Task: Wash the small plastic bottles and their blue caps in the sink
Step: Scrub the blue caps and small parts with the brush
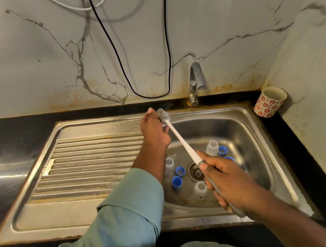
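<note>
Three small clear plastic bottles stand in the sink basin: one at the back, one at the left and one at the front. Blue caps lie around the drain, two at the left and two at the right. My right hand grips the grey handle of a white bottle brush above the basin. My left hand is raised at the basin's back left, its fingers curled round the brush just below the grey bristle head.
A steel tap stands behind the basin, with no water seen running. The ribbed drainboard lies to the left. A red-flowered cup leans in the back right corner. A black cable hangs down the marble wall.
</note>
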Motion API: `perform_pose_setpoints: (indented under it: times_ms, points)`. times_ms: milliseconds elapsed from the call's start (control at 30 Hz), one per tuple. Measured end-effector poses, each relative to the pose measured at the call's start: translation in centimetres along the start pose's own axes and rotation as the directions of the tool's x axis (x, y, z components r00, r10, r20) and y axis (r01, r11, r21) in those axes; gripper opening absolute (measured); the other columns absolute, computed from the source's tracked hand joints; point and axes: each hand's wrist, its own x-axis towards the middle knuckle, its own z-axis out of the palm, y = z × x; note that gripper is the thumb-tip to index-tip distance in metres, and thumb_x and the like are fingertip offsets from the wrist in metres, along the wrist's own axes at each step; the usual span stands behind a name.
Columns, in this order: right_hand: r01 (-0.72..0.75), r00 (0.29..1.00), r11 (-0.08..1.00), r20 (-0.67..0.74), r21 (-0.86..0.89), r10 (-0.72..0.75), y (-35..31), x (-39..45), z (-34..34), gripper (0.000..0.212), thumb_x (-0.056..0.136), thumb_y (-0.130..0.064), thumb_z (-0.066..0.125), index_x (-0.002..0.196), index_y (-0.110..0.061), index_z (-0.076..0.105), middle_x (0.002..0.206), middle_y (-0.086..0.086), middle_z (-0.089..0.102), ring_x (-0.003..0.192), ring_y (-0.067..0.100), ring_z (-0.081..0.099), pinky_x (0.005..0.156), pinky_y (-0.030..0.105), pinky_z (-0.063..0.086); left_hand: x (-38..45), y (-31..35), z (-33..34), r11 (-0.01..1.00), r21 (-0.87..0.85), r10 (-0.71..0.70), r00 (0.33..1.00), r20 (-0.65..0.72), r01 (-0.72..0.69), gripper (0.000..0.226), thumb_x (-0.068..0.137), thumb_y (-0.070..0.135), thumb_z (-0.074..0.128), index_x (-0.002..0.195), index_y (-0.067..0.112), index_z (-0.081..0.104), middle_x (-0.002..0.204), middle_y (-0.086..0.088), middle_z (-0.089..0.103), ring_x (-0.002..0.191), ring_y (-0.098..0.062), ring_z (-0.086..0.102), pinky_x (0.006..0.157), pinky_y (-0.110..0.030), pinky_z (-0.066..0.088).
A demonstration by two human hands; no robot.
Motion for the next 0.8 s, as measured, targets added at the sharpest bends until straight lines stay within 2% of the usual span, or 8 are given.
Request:
perform_pose_setpoints:
  times_ms: [67, 200, 367, 433, 500, 567, 667, 800]
  points:
    - [-0.001, 1.0, 0.999, 0.008, 0.048, 0.001, -0.3, -0.1, 0.0, 0.028, 0.102, -0.033, 0.043, 0.102, -0.058, 0.054, 0.068, 0.005, 0.049, 0.045, 0.014, 0.037, 0.043, 0.028, 0.037, 0.1, -0.2, -0.1, 0.998, 0.032, 0.057, 0.998, 0.027, -0.058, 0.026, 0.097, 0.024, 0.061, 0.123, 0.021, 0.061, 0.107, -0.004, 0.068, 0.092, -0.017, 0.063, 0.079, -0.035, 0.048]
    - [-0.002, 0.999, 0.994, -0.043, 0.106, 0.007, -1.0, 0.1, -0.1, 0.034, 0.103, -0.028, 0.043, 0.114, -0.06, 0.048, 0.07, 0.007, 0.05, 0.042, 0.013, 0.038, 0.041, 0.03, 0.035, 0.0, -0.5, -0.1, 0.99, 0.14, -0.026, 0.991, 0.128, 0.008, 0.024, 0.098, 0.024, 0.059, 0.119, 0.032, 0.066, 0.11, 0.006, 0.069, 0.113, -0.015, 0.057, 0.095, -0.042, 0.037]
    - [-0.055, 0.998, 0.987, -0.025, 0.151, 0.059, -1.6, -0.2, 0.0, 0.029, 0.103, -0.03, 0.043, 0.103, -0.056, 0.055, 0.071, 0.007, 0.051, 0.041, 0.012, 0.037, 0.04, 0.028, 0.033, 0.5, -0.9, -0.7, 0.984, 0.175, -0.079, 0.974, 0.211, 0.042, 0.05, 0.102, 0.04, 0.046, 0.149, 0.024, 0.039, 0.158, -0.004, 0.036, 0.147, -0.027, 0.029, 0.118, -0.049, 0.022]
    - [-0.065, 0.996, 0.987, -0.048, 0.148, 0.073, -1.7, 0.1, 0.0, 0.03, 0.103, -0.029, 0.042, 0.109, -0.057, 0.052, 0.07, 0.007, 0.051, 0.041, 0.012, 0.037, 0.04, 0.027, 0.032, 0.4, -1.4, -0.7, 0.99, 0.118, -0.101, 0.979, 0.178, 0.081, 0.041, 0.103, 0.037, 0.045, 0.141, 0.025, 0.049, 0.146, -0.003, 0.05, 0.141, -0.026, 0.04, 0.115, -0.047, 0.028]
    - [-0.082, 0.996, 0.987, -0.022, 0.14, 0.086, -1.7, 0.0, 0.0, 0.027, 0.103, -0.029, 0.043, 0.104, -0.051, 0.059, 0.067, 0.005, 0.051, 0.04, 0.013, 0.036, 0.041, 0.027, 0.031, 0.7, -1.5, -0.8, 0.995, 0.005, -0.102, 0.992, 0.076, 0.102, 0.022, 0.103, 0.028, 0.048, 0.118, 0.029, 0.065, 0.109, 0.001, 0.067, 0.106, -0.015, 0.059, 0.097, -0.038, 0.042]
    - [-0.094, 0.995, 0.985, -0.023, 0.145, 0.098, -1.5, 0.1, 0.0, 0.027, 0.103, -0.029, 0.043, 0.105, -0.05, 0.059, 0.067, 0.006, 0.05, 0.04, 0.012, 0.036, 0.041, 0.027, 0.031, 0.7, -1.6, -0.8, 0.996, -0.015, -0.086, 0.996, 0.029, 0.086, 0.016, 0.099, 0.021, 0.058, 0.103, 0.031, 0.069, 0.091, 0.006, 0.067, 0.08, -0.008, 0.052, 0.083, -0.029, 0.039]
    - [-0.101, 0.992, 0.983, -0.058, 0.153, 0.111, -1.5, 0.4, -0.1, 0.031, 0.103, -0.028, 0.043, 0.124, -0.048, 0.054, 0.071, 0.008, 0.051, 0.04, 0.011, 0.037, 0.038, 0.025, 0.032, 0.2, -2.0, -0.8, 0.995, -0.032, -0.093, 0.995, 0.024, 0.093, 0.024, 0.093, 0.011, 0.065, 0.109, 0.03, 0.069, 0.093, 0.005, 0.071, 0.077, -0.003, 0.054, 0.077, -0.025, 0.041]
    - [-0.115, 0.993, 0.979, 0.001, 0.169, 0.116, -1.5, -0.1, 0.3, 0.026, 0.103, -0.03, 0.043, 0.101, -0.052, 0.058, 0.074, 0.009, 0.052, 0.041, 0.012, 0.037, 0.04, 0.026, 0.032, 0.7, -1.8, -0.9, 0.991, -0.117, -0.076, 0.996, -0.036, 0.071, 0.02, 0.09, 0.01, 0.07, 0.109, 0.016, 0.071, 0.101, -0.005, 0.074, 0.087, -0.013, 0.066, 0.08, -0.026, 0.054]
